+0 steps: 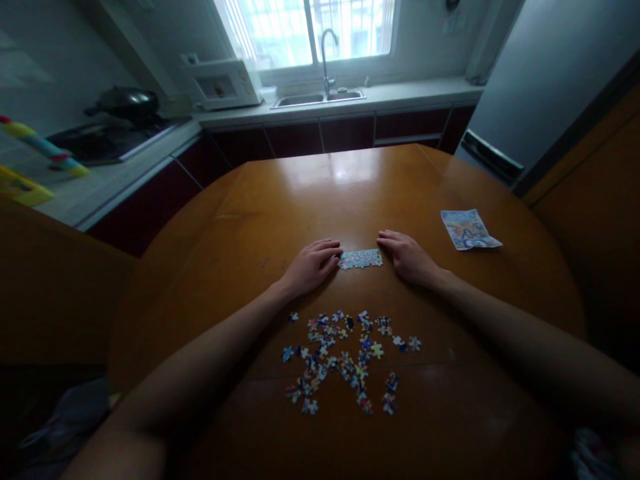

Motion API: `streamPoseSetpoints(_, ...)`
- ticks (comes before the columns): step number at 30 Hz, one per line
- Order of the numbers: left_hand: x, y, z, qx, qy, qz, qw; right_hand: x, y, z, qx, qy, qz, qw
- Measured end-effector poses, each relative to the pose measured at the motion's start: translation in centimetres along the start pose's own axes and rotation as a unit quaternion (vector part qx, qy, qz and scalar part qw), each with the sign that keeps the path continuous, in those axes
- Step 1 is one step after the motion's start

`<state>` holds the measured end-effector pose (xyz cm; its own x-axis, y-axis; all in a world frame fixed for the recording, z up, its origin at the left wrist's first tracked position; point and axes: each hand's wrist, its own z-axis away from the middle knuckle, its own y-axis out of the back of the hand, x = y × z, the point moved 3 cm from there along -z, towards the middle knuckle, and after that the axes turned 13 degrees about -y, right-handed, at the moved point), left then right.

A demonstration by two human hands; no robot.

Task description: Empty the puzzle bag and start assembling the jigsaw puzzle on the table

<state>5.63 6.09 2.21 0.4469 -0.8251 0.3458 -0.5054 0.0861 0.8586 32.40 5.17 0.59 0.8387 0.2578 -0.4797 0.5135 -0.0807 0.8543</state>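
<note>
A joined strip of jigsaw puzzle point(361, 259), pale blue and white, lies flat on the wooden table point(240, 220). My left hand point(311, 268) rests at its left end, fingers stretched toward it and thumb close to the edge. At the right end, my right hand point(411, 259) lies on the tabletop with its fingers extended. Neither hand is closed around anything. Between my forearms, nearer to me, many loose puzzle pieces point(327, 363) are scattered in blue, yellow, white and dark colours.
A creased printed picture sheet point(470, 230) lies at the table's right. Beyond the table are a counter with a sink point(320, 99), a microwave point(225, 83) and a pan point(127, 103) on the stove. A fridge point(540, 73) stands at the right.
</note>
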Motion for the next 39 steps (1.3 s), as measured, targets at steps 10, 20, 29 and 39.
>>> streamPoseSetpoints(10,0.01,-0.01,-0.02,-0.006,-0.001,-0.011,1.0,0.04,0.01,-0.01,-0.004,-0.006,-0.008,1.0)
streamPoseSetpoints(20,-0.14,-0.13,0.04,-0.006,-0.006,-0.017,1.0,0.14,-0.16,-0.08,0.004,0.001,0.009,1.0)
streamPoseSetpoints(29,-0.19,-0.17,0.07,0.003,-0.009,-0.016,1.0,0.1,-0.12,-0.05,0.0,-0.001,0.0,1.0)
streamPoseSetpoints(39,-0.16,-0.12,0.02,0.001,-0.012,-0.013,1.0,0.33,-0.29,-0.06,0.005,-0.005,-0.007,1.0)
